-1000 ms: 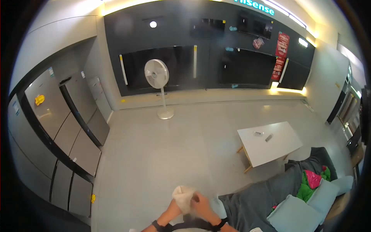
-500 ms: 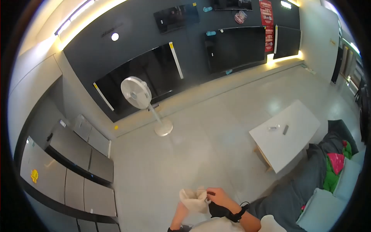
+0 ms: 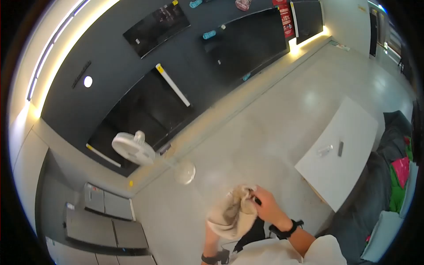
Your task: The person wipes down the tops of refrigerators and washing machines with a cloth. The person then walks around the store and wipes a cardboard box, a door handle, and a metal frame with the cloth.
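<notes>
Floor (image 3: pixel 265 132) pale grey, white table (image 3: pixel 331 176), wall screens (image 3: pixel 251 42), right grip (image 3: pixel 268 206) pinching beige cloth (image 3: pixel 232 216), left grip covered, state unclear

Right hand (image 3: pixel 268 206) in a pinch

Standing nearby, I see a loose off-white top (image 3: pixel 276 252), its wide right sleeve (image 3: pixel 326 250) leaving the forearm (image 3: pixel 303 240) bare, a chunky black wristband (image 3: pixel 285 229) there, and a similar dark wristband (image 3: pixel 214 257) on the left.
</notes>
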`<control>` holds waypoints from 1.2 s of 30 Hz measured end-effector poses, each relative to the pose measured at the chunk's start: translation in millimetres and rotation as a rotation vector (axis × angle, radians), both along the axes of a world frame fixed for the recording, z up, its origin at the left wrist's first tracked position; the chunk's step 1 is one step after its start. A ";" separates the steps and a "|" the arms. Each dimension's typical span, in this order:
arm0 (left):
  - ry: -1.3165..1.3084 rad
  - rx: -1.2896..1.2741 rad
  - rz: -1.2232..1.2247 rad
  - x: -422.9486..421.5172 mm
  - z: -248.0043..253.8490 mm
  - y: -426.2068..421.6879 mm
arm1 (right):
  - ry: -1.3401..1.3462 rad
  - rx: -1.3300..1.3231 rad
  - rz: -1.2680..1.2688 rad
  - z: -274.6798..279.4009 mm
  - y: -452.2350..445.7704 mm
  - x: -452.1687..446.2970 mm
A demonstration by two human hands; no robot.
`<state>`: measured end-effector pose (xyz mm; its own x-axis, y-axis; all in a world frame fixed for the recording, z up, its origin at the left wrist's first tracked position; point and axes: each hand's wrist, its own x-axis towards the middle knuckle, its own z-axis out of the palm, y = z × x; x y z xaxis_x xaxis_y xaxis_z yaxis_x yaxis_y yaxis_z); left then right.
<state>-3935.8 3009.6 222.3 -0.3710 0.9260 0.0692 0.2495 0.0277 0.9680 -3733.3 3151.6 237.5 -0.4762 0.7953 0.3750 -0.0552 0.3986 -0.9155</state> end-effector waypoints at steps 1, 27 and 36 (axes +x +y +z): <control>0.045 0.037 -0.044 -2.7 -5.8 37.6 | -0.076 0.093 -0.049 -0.7 24.6 -5.7; 0.192 0.015 -0.215 191.8 -13.2 940.7 | -0.100 0.375 -0.796 -63.4 755.2 171.1; -0.145 0.286 -0.154 350.8 34.7 1190.5 | -0.079 0.195 -0.944 -58.6 1018.5 359.6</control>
<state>-3585.0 4200.0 257.0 -0.2533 0.9227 0.2905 0.0888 -0.2769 0.9568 -3373.7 4170.0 178.9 0.2976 0.7906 0.5351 0.4246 0.3924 -0.8159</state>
